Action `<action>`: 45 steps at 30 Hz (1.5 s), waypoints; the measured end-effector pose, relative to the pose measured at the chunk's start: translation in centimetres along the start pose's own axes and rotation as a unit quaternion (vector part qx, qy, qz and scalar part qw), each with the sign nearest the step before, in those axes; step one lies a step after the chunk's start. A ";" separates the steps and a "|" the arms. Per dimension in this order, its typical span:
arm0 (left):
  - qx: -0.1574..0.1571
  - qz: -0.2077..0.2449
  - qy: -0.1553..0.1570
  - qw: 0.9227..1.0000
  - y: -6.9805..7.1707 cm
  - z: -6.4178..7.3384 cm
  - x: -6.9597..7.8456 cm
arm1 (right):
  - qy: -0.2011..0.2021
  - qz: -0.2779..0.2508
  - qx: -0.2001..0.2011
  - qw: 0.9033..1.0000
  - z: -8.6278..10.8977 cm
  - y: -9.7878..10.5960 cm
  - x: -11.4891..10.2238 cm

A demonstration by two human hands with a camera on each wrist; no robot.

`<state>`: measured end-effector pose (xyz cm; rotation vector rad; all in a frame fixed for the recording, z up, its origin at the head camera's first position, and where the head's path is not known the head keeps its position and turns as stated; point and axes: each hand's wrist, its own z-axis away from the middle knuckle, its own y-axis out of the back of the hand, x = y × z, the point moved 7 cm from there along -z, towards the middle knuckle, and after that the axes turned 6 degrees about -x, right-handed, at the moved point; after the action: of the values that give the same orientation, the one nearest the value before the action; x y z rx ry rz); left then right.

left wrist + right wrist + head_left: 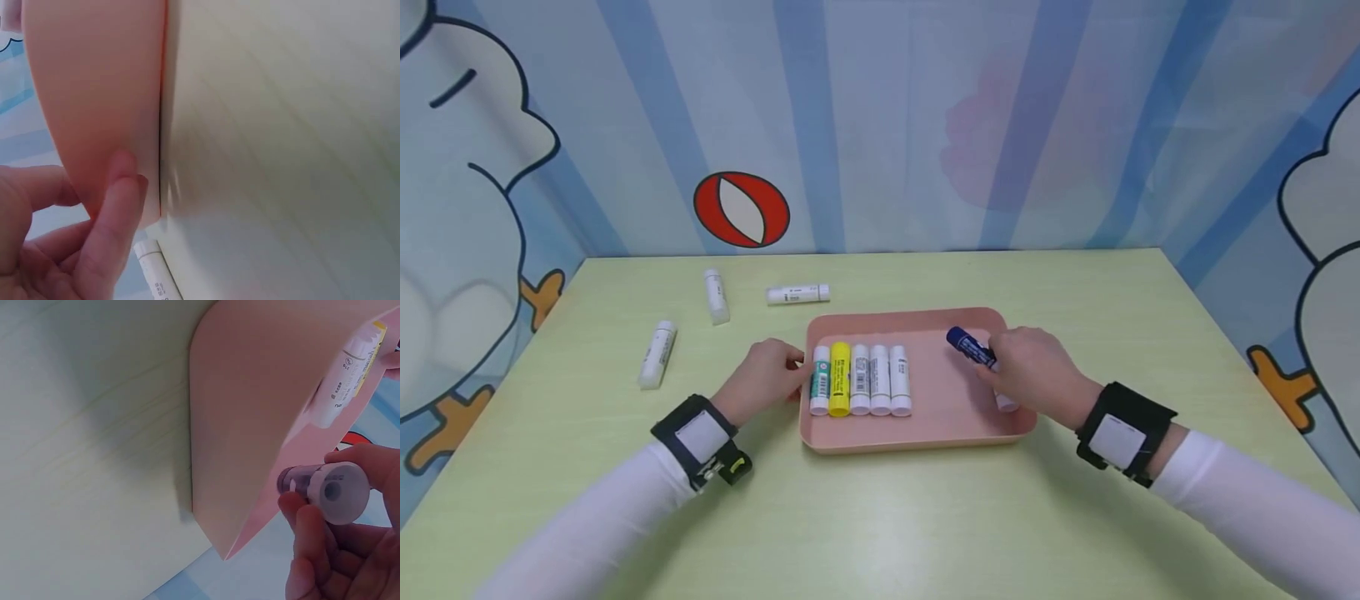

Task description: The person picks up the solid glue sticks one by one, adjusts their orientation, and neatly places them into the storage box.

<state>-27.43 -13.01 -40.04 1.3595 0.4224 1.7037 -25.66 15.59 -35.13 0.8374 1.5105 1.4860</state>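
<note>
Basically R fingers (pixel 311 532): navy tube (pixel 970 345), lbl (pixel 978 351) illegible.

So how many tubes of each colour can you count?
Green-and-white tube: 1
Yellow tube: 1
Dark blue tube: 1
White tubes: 6
Total: 9, leaving out a pale end by the right hand; I can't tell if it's another tube.

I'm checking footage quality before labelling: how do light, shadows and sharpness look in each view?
Head: bright overall, a pale sheen on the table in front of the tray, soft shadows below the left hand and right hand; left wrist: soft detail, the white stick's print unreadable; right wrist: broad, blurry-edged shadow on the table beside the tray.
</note>
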 end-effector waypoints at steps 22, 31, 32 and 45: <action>0.004 0.030 0.015 0.999 0.0 -0.2 0.0 | -0.038 0.076 -0.127 0.988 -1.2 -2.3 -1.1; 0.006 0.036 0.018 0.999 0.1 -0.1 0.1 | -0.036 0.099 -0.153 0.983 -1.7 -3.3 -1.1; 0.006 0.036 0.018 0.999 0.1 -0.1 0.1 | -0.036 0.099 -0.155 0.982 -1.7 -3.4 -1.1; 0.010 0.022 0.017 1.000 0.1 -0.1 0.1 | -0.038 0.099 -0.153 0.983 -1.8 -3.5 -1.0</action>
<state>-27.55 -12.97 -40.00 1.3657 0.4325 1.7644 -26.52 13.63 -38.63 0.8656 1.1301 1.7568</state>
